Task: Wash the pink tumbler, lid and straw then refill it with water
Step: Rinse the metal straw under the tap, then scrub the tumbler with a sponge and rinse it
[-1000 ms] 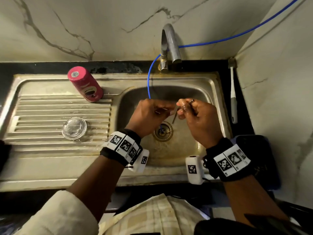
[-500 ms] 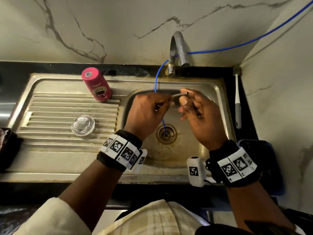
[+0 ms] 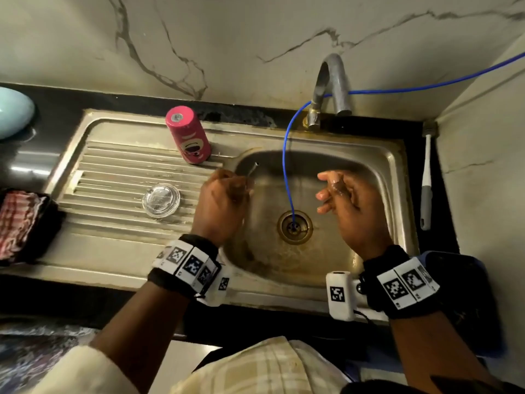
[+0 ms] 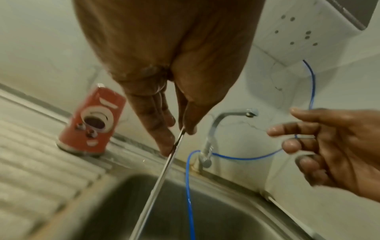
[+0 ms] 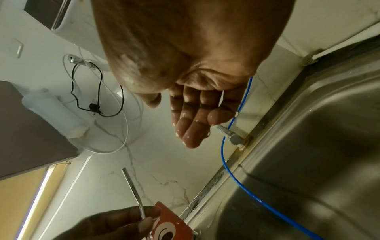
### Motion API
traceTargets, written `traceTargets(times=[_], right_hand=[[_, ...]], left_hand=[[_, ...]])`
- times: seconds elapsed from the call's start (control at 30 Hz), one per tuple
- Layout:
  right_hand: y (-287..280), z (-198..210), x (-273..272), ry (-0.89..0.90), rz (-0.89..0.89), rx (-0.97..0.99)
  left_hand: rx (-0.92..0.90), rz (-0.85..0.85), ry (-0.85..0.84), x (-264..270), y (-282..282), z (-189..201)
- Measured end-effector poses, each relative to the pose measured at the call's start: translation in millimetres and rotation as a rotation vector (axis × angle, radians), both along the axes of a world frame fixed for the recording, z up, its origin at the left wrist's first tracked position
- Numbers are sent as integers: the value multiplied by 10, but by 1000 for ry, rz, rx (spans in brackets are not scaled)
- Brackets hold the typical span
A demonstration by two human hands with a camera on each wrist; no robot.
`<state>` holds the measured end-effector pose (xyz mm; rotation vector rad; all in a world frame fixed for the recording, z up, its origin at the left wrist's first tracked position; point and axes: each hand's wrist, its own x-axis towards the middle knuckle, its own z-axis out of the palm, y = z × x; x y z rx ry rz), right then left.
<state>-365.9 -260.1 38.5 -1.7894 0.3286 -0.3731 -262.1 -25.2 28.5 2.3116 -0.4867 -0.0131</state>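
**Two hands over the basin, straw in the left**

Two hands hang above the sink (image 3: 397,172), and they are well apart. Your left hand (image 3: 220,204) sits over the basin's left edge, its fingers (image 4: 164,139) pinching the metal straw (image 4: 162,175); in the head view the straw's upper end pokes out past your knuckles toward the pink tumbler (image 3: 189,135), while the left wrist view shows its long lower part slanting down over the basin. Your right hand (image 3: 349,203) is over the right half of the basin, wet, with its fingers (image 5: 191,128) loosely extended and grasping nothing.

The pink tumbler stands upside down on the drainboard (image 3: 113,172), near the back rim, just left of the basin. The clear lid (image 3: 161,199) lies flat on the drainboard ribs, nearer to you than the tumbler and apart from it.

Between your hands, a thin blue tube (image 3: 287,166) runs from the right wall past the tap (image 3: 331,89) and drops into the drain (image 3: 295,227). A white-and-grey brush (image 3: 426,180) lies on the dark counter (image 3: 56,103) to the right of the sink. At the far left you have a pale blue bowl (image 3: 14,112) and a checked cloth (image 3: 20,220); a blue object (image 3: 468,280) lies behind your right wrist.
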Motion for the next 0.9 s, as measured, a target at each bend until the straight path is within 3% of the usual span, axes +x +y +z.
traceTargets(times=[0.2,0.33,0.43,0.7,0.9], right_hand=[[212,-84,202,70,98,0],[431,-129,310,141,169,-22],[511,-170,275,168,202,-61],[556,-287,69,230,185,-15],[521,-333,-16,248,154,29]], left_hand=[[134,71,-32,280,310,256],[425,117,116,452,576,-62],[522,207,225,449,695,-310],[559,311,255,357,786,-613],[565,291,246,304,818,-667]])
